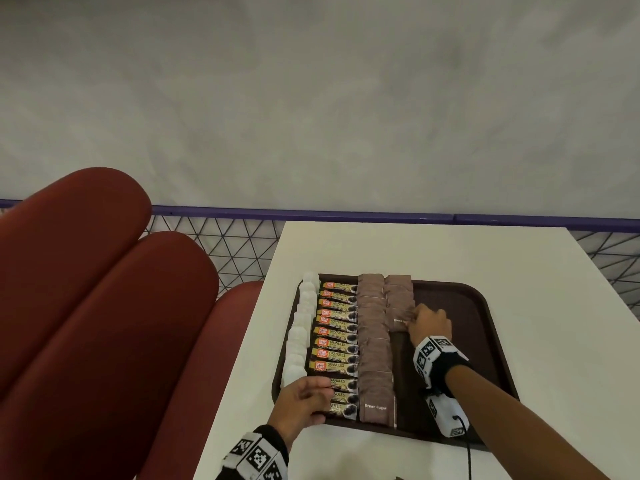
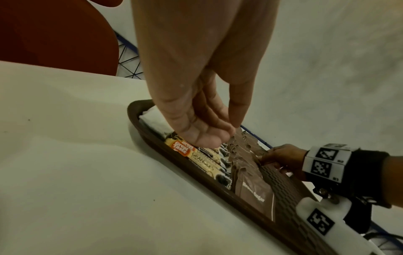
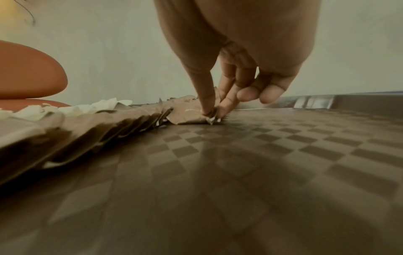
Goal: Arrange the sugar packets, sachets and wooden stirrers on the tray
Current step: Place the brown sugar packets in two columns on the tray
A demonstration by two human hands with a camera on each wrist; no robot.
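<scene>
A brown tray lies on the white table. It holds a column of white sugar packets, a column of coffee granule sachets and two columns of brown sugar packets. My right hand pinches the nearest brown packet of the shorter second column between thumb and forefinger. The right wrist view shows that pinch on the packet's corner. My left hand rests its fingertips on the nearest coffee sachets, with its fingers loosely bent.
A red cushioned seat stands left of the table. A purple rail with wire mesh runs behind it. The tray's right half shows bare chequered floor. A black cable hangs from my right wrist camera.
</scene>
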